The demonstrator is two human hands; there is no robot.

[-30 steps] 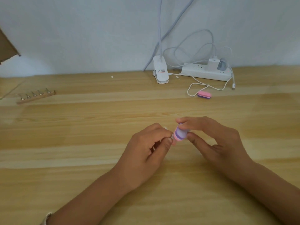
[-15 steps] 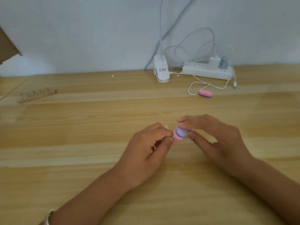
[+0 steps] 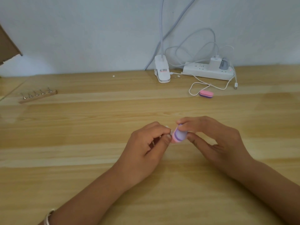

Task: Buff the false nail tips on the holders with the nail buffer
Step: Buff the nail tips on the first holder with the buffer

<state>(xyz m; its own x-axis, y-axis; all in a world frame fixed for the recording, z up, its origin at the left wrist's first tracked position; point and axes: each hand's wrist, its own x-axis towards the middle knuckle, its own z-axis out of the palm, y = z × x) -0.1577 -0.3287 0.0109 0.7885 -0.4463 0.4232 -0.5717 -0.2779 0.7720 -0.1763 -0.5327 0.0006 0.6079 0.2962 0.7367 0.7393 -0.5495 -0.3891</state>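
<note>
My right hand (image 3: 212, 140) pinches a small pink and purple nail buffer (image 3: 178, 135) between thumb and fingers at the middle of the wooden table (image 3: 81, 151). My left hand (image 3: 146, 148) pinches a thin nail holder with a pale false nail tip (image 3: 167, 127) at its top, pressed against the buffer's left end. Most of the holder is hidden in my fingers. A wooden stand (image 3: 38, 95) with several more nail tips on holders sits at the far left.
A second pink and purple buffer (image 3: 206, 94) lies at the back right beside a white cable (image 3: 194, 88). A white lamp clamp (image 3: 162, 70) and a white power strip (image 3: 209, 72) stand against the wall. A cardboard edge (image 3: 8, 46) shows at the left.
The buffer has tilted slightly in my right hand against the nail tip. Both hands stay at the same spot on the table.
</note>
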